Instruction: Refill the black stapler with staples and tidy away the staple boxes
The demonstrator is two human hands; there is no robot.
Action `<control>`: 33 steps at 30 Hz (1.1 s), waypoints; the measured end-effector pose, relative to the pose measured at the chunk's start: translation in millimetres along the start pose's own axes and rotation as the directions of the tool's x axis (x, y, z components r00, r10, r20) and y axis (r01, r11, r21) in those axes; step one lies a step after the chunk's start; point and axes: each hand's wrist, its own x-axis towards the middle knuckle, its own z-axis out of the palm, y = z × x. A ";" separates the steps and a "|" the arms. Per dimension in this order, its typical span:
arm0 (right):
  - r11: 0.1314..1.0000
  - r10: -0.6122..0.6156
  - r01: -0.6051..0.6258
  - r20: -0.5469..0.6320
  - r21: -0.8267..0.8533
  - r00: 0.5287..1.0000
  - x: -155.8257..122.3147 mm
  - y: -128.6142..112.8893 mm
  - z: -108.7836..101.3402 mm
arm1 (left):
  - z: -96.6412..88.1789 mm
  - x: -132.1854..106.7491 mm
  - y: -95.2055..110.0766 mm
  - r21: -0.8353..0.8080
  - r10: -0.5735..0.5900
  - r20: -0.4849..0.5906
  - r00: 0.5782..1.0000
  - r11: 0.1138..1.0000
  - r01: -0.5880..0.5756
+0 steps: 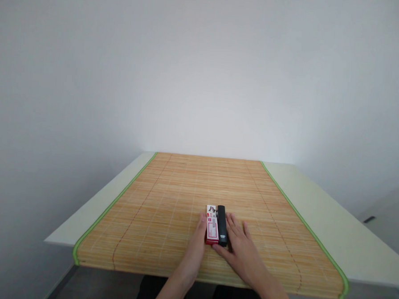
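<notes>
Side by side on the bamboo mat (184,184) lie a black stapler (221,226) and a small red-and-white box (212,230). Just beyond the small box, and partly covered by it, is a white box (211,209) printed with a dark stapler picture. My left hand (198,238) rests edge-on along the left side of the boxes, its fingers straight and partly hidden. Along the stapler's right side lies my right hand (241,245), fingers stretched out and spread, with its thumb at the near end of the stapler and small box.
The mat has green edging (296,210) and hangs slightly over the front of a white table (329,223). A plain pale wall (203,78) stands behind the table. My dark-clothed legs show below the front edge.
</notes>
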 end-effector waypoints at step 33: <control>0.998 0.021 -0.020 0.007 -0.052 1.000 -59.9 193.1 -64.1 | 175.2 30.4 11.4 -0.788 -0.019 0.234 0.972 0.583 0.201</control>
